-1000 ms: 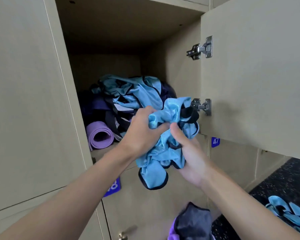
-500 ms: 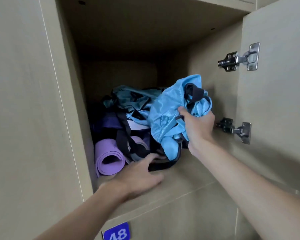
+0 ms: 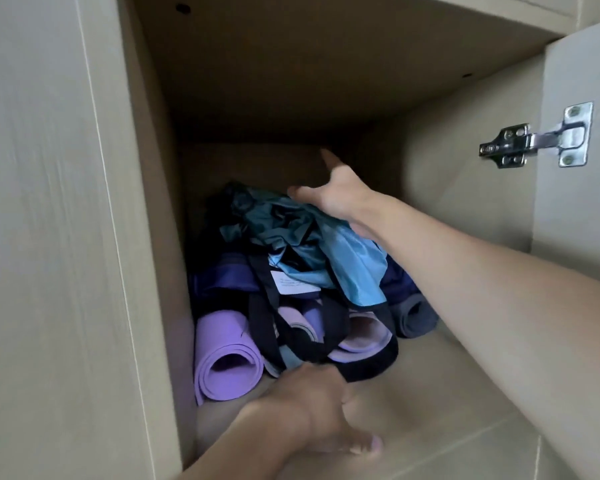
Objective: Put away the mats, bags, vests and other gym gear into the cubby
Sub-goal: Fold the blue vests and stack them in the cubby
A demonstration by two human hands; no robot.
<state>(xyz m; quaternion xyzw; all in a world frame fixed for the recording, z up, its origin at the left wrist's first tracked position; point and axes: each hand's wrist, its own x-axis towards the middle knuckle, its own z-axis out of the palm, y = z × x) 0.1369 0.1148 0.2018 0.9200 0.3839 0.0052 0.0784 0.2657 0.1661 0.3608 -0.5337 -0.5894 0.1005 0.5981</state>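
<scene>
Vests of blue mesh (image 3: 347, 265) lay on rolled purple mats (image 3: 222, 355) in a beige wooden cubby (image 3: 447, 393) under the spread right hand (image 3: 340, 199); grip of the left hand (image 3: 312, 407) unclear.

The bundle of blue vests (image 3: 347, 261) no longer hangs in front of the cubby (image 3: 447, 393); it now lies on top of the pile of gear at the centre of the frame. The right hand (image 3: 340, 199), which carried the bundle half a second ago, has let go and rests against its upper right side with fingers spread. The left hand (image 3: 312, 407) has left the bundle and sits at lower centre, at the black strap (image 3: 368, 368). The view has moved closer.
</scene>
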